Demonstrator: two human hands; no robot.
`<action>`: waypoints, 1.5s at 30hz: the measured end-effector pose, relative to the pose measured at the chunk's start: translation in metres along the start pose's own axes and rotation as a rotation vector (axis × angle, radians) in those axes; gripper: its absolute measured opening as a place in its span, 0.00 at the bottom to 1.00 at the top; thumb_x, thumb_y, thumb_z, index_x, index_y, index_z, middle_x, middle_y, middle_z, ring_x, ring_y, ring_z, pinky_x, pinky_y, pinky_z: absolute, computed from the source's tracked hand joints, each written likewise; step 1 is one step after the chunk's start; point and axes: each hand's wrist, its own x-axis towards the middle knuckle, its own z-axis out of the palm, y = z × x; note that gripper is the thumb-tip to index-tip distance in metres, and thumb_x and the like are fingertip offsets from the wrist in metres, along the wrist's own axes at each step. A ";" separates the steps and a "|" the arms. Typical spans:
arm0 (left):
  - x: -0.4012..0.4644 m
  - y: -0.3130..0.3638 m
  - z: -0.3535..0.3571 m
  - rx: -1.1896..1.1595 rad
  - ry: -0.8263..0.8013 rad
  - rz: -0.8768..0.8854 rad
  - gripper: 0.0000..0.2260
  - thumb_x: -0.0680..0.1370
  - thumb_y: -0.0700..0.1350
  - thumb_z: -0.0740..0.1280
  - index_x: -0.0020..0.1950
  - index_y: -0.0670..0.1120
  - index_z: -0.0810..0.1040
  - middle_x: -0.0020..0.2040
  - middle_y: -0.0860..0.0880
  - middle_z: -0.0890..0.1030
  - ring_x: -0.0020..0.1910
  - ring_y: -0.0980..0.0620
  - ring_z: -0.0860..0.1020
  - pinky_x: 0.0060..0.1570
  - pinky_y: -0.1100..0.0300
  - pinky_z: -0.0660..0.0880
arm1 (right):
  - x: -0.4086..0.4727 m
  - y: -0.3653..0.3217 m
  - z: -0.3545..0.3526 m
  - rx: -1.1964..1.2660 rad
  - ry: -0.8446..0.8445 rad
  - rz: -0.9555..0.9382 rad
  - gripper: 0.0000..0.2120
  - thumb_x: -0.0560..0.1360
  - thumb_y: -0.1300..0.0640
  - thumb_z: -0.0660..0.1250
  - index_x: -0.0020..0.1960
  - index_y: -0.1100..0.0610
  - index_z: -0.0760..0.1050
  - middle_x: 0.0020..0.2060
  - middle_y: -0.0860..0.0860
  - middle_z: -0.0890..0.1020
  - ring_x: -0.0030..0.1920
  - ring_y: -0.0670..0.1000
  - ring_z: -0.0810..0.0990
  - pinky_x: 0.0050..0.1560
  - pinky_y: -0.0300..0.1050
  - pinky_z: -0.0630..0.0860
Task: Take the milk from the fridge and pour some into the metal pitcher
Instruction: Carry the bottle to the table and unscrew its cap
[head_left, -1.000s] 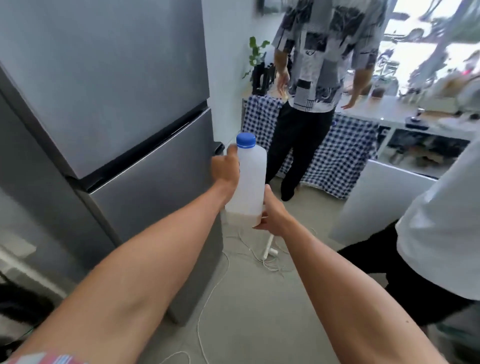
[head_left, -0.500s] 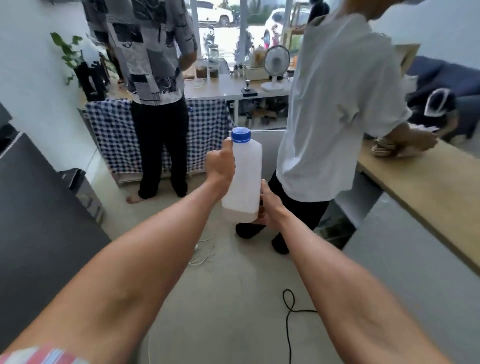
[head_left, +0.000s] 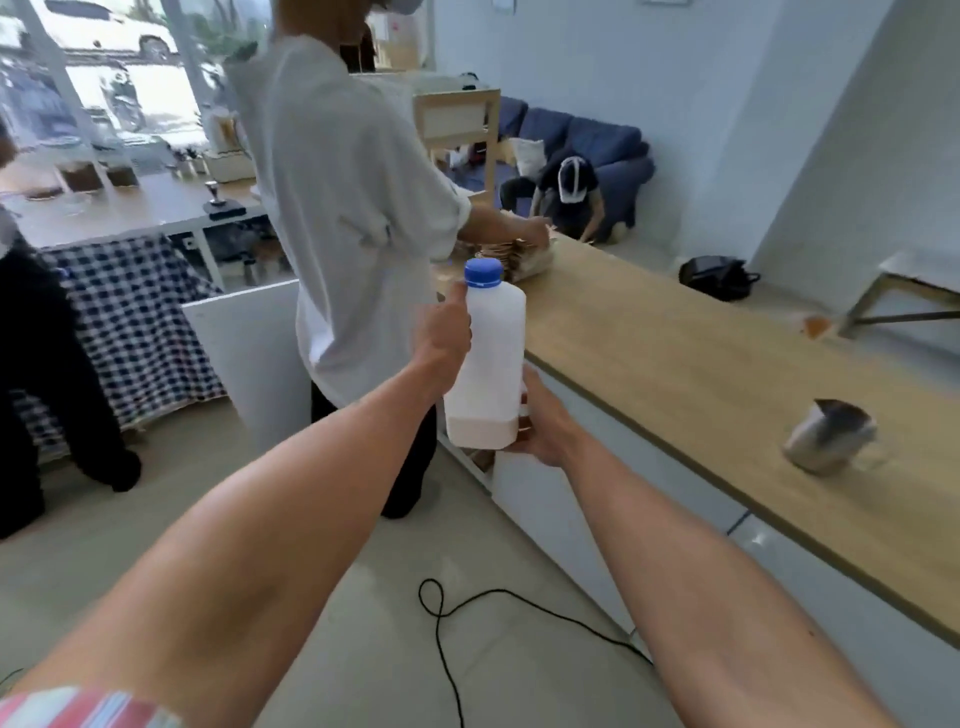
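Observation:
The milk bottle (head_left: 487, 364) is white translucent plastic with a blue cap, held upright in mid-air at the centre of the view, with a little milk at its bottom. My left hand (head_left: 442, 340) grips its upper left side. My right hand (head_left: 540, 421) supports its lower right corner. The metal pitcher (head_left: 826, 436) stands on the wooden counter (head_left: 675, 364) to the right, well apart from the bottle. The fridge is out of view.
A person in a white shirt (head_left: 343, 208) stands right behind the bottle at the counter's far end. A black cable (head_left: 457, 613) lies on the floor. Another person (head_left: 41, 395) stands at the left by a checked cloth. Someone crouches near a blue sofa (head_left: 587, 145).
The view has swung right, away from the fridge and toward the wooden counter. The pitcher has come into sight. Both hands keep the same hold on the bottle.

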 end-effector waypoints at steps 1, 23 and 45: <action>-0.002 -0.002 0.024 0.016 -0.033 -0.006 0.20 0.82 0.58 0.63 0.36 0.46 0.71 0.30 0.48 0.71 0.26 0.51 0.68 0.25 0.61 0.64 | 0.000 -0.004 -0.023 0.016 0.022 0.009 0.22 0.81 0.33 0.60 0.56 0.51 0.77 0.51 0.53 0.81 0.52 0.59 0.83 0.55 0.66 0.82; -0.058 -0.059 0.379 0.092 -0.603 -0.064 0.21 0.81 0.55 0.65 0.32 0.48 0.63 0.24 0.53 0.66 0.25 0.52 0.62 0.31 0.57 0.60 | -0.010 0.009 -0.344 0.538 0.391 -0.004 0.28 0.75 0.32 0.65 0.61 0.54 0.79 0.46 0.56 0.88 0.47 0.59 0.87 0.44 0.57 0.84; -0.012 -0.127 0.468 0.171 -0.762 0.001 0.27 0.81 0.61 0.62 0.32 0.49 0.53 0.28 0.53 0.56 0.28 0.52 0.56 0.29 0.57 0.55 | 0.057 -0.008 -0.398 0.498 0.718 0.000 0.22 0.78 0.33 0.62 0.63 0.45 0.78 0.58 0.45 0.85 0.58 0.47 0.82 0.65 0.51 0.77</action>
